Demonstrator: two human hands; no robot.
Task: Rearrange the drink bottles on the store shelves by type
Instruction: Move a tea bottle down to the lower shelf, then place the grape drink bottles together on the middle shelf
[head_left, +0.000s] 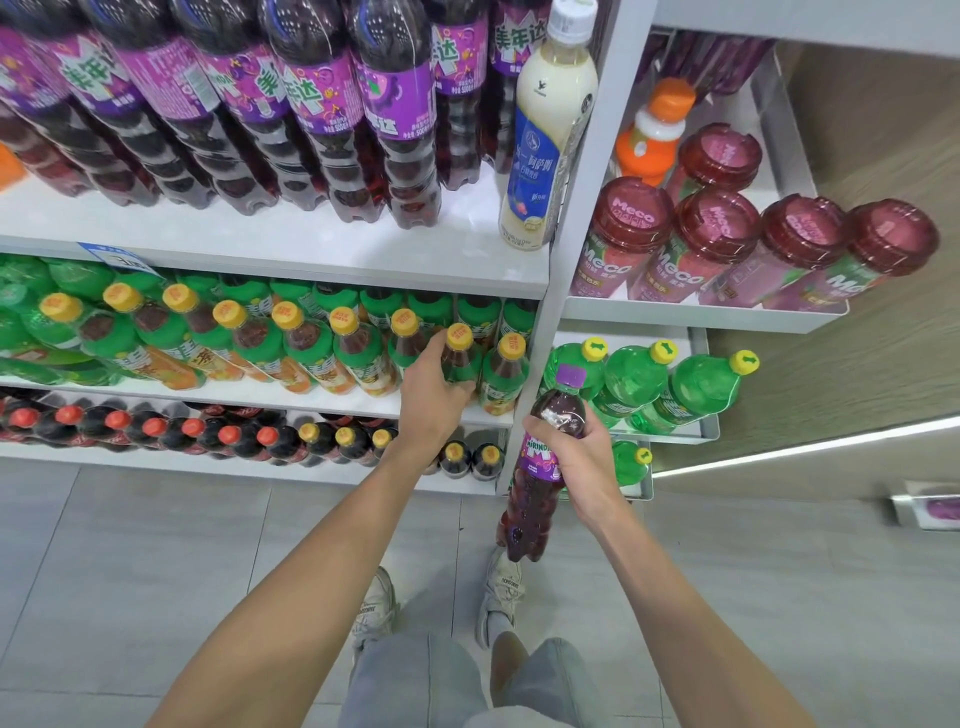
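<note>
Right hand (576, 460) fingers (543, 430) wrapped purple soda bottle (524, 514) shoulder, body hung below them; likely heavy, slick. Left hand (431, 387) gripped tea bottle (460, 358).

One wide-angle view is taken from the head, faced forward and tilted steeply down. The shelves (270, 234) are seen from near, filling the upper half and bowed by the lens; the floor (156, 545) and shoes (374, 608) are caught directly below.
</note>
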